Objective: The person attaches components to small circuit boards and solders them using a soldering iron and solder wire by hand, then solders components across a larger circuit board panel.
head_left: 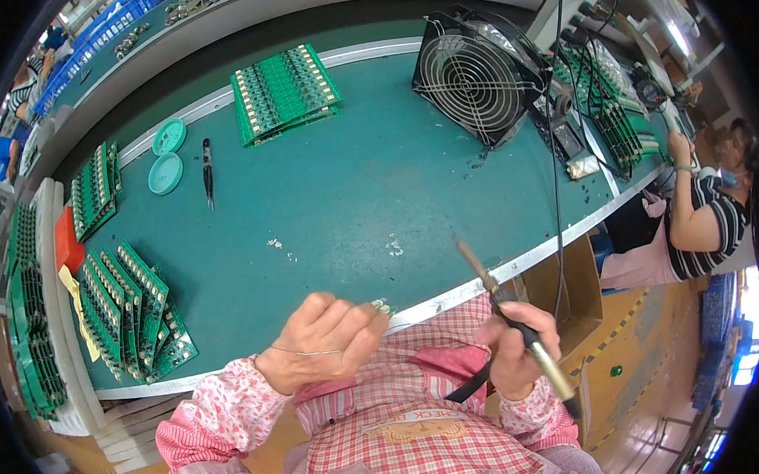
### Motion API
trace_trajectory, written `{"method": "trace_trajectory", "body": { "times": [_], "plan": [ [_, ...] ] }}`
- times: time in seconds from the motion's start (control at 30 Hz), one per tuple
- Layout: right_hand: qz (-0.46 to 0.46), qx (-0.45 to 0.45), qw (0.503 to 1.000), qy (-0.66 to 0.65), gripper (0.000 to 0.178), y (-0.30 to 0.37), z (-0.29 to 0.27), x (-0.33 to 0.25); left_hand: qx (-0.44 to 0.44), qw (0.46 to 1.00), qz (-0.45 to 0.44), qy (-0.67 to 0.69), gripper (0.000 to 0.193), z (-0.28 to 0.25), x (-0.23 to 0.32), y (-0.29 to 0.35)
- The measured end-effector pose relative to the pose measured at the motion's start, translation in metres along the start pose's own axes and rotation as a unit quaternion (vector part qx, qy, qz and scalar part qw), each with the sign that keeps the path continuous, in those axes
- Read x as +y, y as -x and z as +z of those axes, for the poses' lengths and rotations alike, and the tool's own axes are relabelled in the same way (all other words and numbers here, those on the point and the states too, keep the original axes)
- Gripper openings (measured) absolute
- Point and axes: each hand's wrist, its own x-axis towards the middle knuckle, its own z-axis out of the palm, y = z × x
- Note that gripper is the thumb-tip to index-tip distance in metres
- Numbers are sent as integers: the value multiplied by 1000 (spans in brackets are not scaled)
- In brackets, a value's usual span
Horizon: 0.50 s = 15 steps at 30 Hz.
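My left hand [326, 338] is closed near the front edge of the table, its fingers curled round a small green circuit board piece [385, 308] whose end sticks out past the fingertips. A thin strand of solder wire [313, 353] crosses the same hand. Off to the right, my right hand [523, 350] grips a soldering iron [534, 349] by its handle. The iron's tip points up and left over the table edge, apart from the board piece; it is slightly blurred.
Green circuit boards [286, 96] lie stacked at the back, with more boards [130, 310] leaning at the left. Tweezers [208, 173] lie beside a round teal container [166, 173]. A black fan [470, 78] stands back right; a cable [555, 185] hangs before it. A co-worker [696, 212] sits at right.
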Motion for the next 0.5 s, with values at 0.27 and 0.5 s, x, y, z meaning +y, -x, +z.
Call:
{"method": "trace_trajectory", "body": {
  "times": [0.27, 0.5],
  "plan": [
    [-38, -15, 996, -81, 26, 1, -3, -17, 77, 990, 101, -58, 19, 8, -13, 4],
    [-82, -33, 987, -131, 25, 3, -16, -16, 62, 988, 128, -58, 21, 6, -16, 4]
  ]
}}
